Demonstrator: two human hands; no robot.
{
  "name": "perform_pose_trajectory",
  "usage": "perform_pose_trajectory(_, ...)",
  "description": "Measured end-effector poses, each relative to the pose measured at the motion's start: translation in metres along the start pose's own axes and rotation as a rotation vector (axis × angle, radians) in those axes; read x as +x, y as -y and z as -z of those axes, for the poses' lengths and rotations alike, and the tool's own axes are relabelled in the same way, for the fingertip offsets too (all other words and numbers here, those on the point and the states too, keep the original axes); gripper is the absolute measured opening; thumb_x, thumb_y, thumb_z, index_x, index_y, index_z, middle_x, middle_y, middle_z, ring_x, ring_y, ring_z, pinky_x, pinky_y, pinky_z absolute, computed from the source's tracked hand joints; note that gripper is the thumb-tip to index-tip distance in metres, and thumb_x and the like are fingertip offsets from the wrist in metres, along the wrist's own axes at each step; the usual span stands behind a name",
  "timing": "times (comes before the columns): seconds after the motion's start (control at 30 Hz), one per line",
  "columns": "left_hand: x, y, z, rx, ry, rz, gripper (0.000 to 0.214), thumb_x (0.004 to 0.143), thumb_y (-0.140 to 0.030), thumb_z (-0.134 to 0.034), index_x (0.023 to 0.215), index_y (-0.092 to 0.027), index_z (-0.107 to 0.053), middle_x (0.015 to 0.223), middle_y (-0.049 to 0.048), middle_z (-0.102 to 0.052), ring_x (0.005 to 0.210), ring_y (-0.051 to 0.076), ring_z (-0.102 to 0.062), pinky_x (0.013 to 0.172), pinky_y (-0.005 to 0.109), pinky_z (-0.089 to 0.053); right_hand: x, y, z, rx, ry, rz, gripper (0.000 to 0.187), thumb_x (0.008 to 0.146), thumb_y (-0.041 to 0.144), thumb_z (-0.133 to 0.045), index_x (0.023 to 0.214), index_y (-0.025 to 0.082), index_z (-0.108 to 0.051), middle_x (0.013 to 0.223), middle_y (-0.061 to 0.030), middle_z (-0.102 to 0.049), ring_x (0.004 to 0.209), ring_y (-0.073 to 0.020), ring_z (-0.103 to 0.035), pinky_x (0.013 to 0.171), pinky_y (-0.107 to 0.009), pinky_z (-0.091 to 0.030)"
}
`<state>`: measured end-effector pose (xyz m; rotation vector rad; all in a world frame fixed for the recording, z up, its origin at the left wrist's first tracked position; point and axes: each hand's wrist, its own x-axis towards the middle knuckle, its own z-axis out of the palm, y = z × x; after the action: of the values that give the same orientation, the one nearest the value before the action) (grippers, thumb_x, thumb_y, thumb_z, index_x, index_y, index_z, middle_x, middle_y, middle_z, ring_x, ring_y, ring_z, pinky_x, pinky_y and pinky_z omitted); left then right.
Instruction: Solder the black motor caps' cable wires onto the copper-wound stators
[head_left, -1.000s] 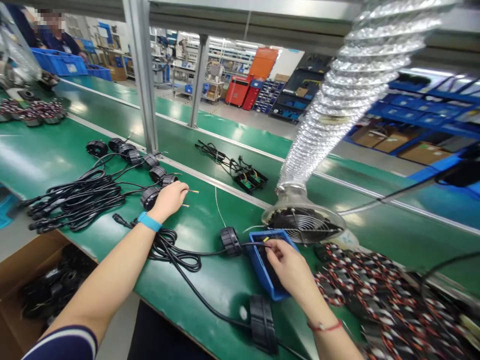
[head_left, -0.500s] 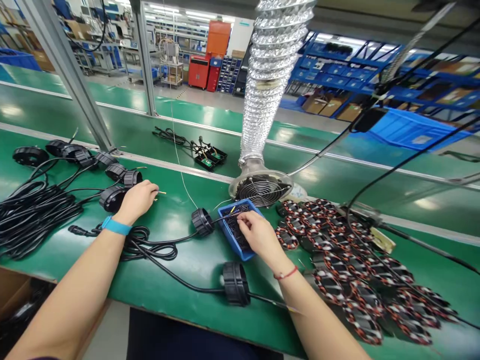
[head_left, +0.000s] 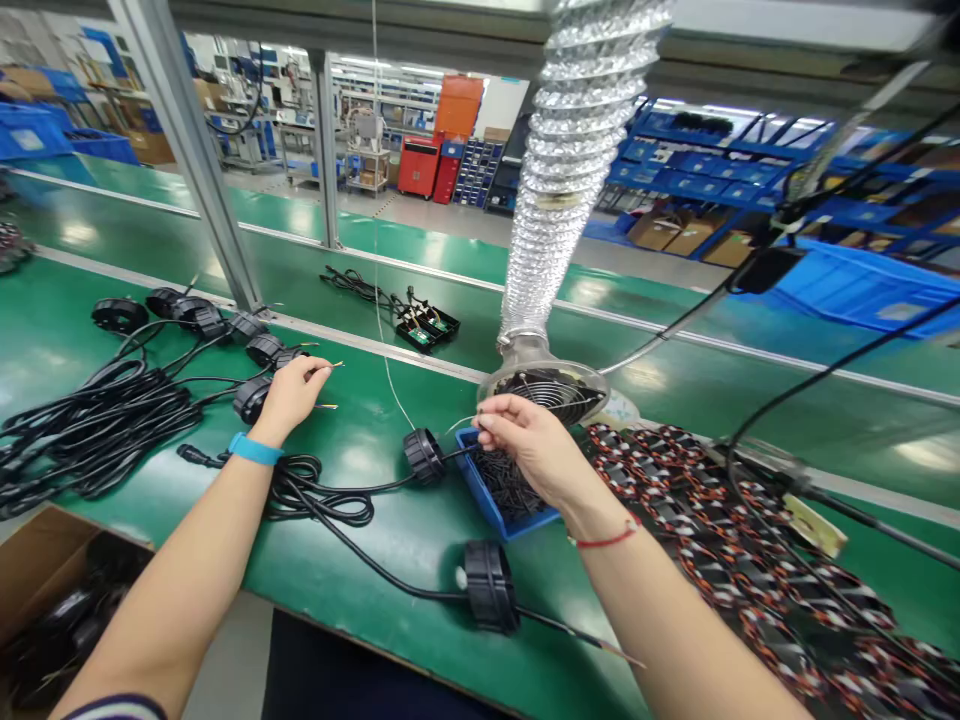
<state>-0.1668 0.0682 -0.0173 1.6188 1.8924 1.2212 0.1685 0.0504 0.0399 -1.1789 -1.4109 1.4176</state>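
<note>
My left hand (head_left: 294, 395) is closed in a pinch on a thin wire (head_left: 339, 364) whose bare end sticks out past the fingertips. It is beside a row of black round caps (head_left: 253, 398) on black cables. My right hand (head_left: 525, 440) hovers over the far edge of a blue bin (head_left: 480, 500) full of short black tubes (head_left: 510, 485). Its thumb and fingers are pinched together; whatever they hold is too small to make out. Left of the bin lies a black threaded cap (head_left: 424, 456) on a cable, and nearer me another cap (head_left: 489, 587) with stripped wire ends.
A fan-like round hood (head_left: 544, 390) hangs on a silver duct (head_left: 562, 170) behind the bin. Rows of copper-wound rings (head_left: 720, 540) cover the right of the bench. Bundled black cables (head_left: 97, 420) lie at the left, and small circuit boards (head_left: 426, 325) sit farther back.
My right hand has risen from inside the blue bin to above its far edge, fingers pinched. My left hand stays at the wire ends. The whole view has shifted somewhat.
</note>
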Motion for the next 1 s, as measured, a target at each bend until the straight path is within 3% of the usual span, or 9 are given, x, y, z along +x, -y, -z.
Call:
perform_pose_trajectory(0.07, 0.001, 0.002, 0.001, -0.052, -0.02, 0.028, 0.034, 0.079, -0.041, -0.053, 0.089, -0.015, -0.072, 0.079, 0.0059, -0.068, 0.072, 0.019, -0.059, 0.073, 0.031, -0.048, 0.022, 0.02, -0.027, 0.117, 0.141, -0.031, 0.032, 0.067, 0.033, -0.082, 0.092, 0.017, -0.067, 0.075, -0.0001, -0.069, 0.06, -0.0089, -0.062, 0.058, -0.022, -0.052)
perform_pose_trajectory(0.17, 0.003, 0.007, 0.002, -0.144, -0.044, 0.049, 0.038, 0.078, -0.046, -0.052, 0.09, -0.014, -0.07, 0.07, 0.0034, -0.064, 0.061, 0.016, -0.054, 0.059, 0.027, -0.045, 0.064, 0.041, -0.071, 0.118, 0.279, -0.055, 0.018, 0.068, 0.018, -0.079, 0.083, 0.015, -0.069, 0.069, -0.0002, -0.069, 0.058, -0.0082, -0.061, 0.055, -0.02, -0.052)
perform_pose_trajectory(0.23, 0.004, 0.009, 0.001, -0.194, -0.059, 0.054, 0.039, 0.079, -0.047, -0.052, 0.088, -0.014, -0.07, 0.071, 0.0031, -0.065, 0.058, 0.014, -0.052, 0.056, 0.025, -0.043, 0.093, 0.05, -0.097, 0.103, 0.317, -0.048, 0.012, 0.068, 0.012, -0.078, 0.074, 0.015, -0.067, 0.063, -0.0011, -0.068, 0.056, -0.0094, -0.061, 0.054, -0.021, -0.053)
perform_pose_trajectory(0.37, 0.006, 0.012, 0.0, -0.258, -0.091, 0.061, 0.034, 0.08, -0.044, -0.053, 0.083, -0.014, -0.07, 0.073, 0.0032, -0.066, 0.059, 0.013, -0.051, 0.055, 0.023, -0.04, 0.136, 0.062, -0.136, 0.055, 0.355, -0.037, 0.018, 0.064, 0.002, -0.078, 0.065, 0.015, -0.064, 0.056, -0.0016, -0.066, 0.054, -0.0115, -0.062, 0.051, -0.021, -0.053)
perform_pose_trajectory(0.53, 0.008, 0.013, 0.003, -0.323, -0.18, 0.083, 0.029, 0.083, -0.039, -0.051, 0.08, -0.015, -0.068, 0.073, 0.0024, -0.066, 0.066, 0.015, -0.055, 0.061, 0.024, -0.042, 0.161, 0.057, -0.177, 0.043, 0.327, -0.05, 0.023, 0.065, -0.003, -0.075, 0.06, 0.015, -0.061, 0.048, -0.0002, -0.062, 0.05, -0.0117, -0.061, 0.047, -0.021, -0.052)
perform_pose_trajectory(0.7, 0.01, 0.013, 0.008, -0.362, -0.243, 0.102, 0.025, 0.082, -0.033, -0.05, 0.075, -0.016, -0.066, 0.07, 0.0013, -0.065, 0.07, 0.015, -0.057, 0.066, 0.025, -0.044, 0.157, 0.031, -0.201, 0.181, 0.264, -0.041, 0.018, 0.072, 0.003, -0.072, 0.067, 0.017, -0.061, 0.058, 0.0009, -0.066, 0.055, -0.0088, -0.062, 0.054, -0.019, -0.054)
perform_pose_trajectory(0.87, 0.011, 0.015, 0.008, -0.373, -0.245, 0.116, 0.022, 0.082, -0.033, -0.053, 0.074, -0.016, -0.065, 0.067, -0.0004, -0.063, 0.065, 0.014, -0.055, 0.063, 0.024, -0.042, 0.15, 0.007, -0.207, 0.335, 0.201, -0.037, 0.015, 0.075, 0.013, -0.075, 0.076, 0.018, -0.061, 0.071, 0.0014, -0.069, 0.062, -0.0078, -0.064, 0.065, -0.021, -0.056)
perform_pose_trajectory(1.0, 0.011, 0.014, 0.009, -0.386, -0.242, 0.123, 0.02, 0.08, -0.032, -0.056, 0.07, -0.016, -0.064, 0.064, -0.0016, -0.06, 0.062, 0.013, -0.052, 0.06, 0.023, -0.04, 0.15, 0.002, -0.21, 0.37, 0.188, -0.032, 0.015, 0.073, 0.013, -0.076, 0.076, 0.018, -0.062, 0.072, 0.0011, -0.07, 0.063, -0.0081, -0.064, 0.066, -0.022, -0.056)
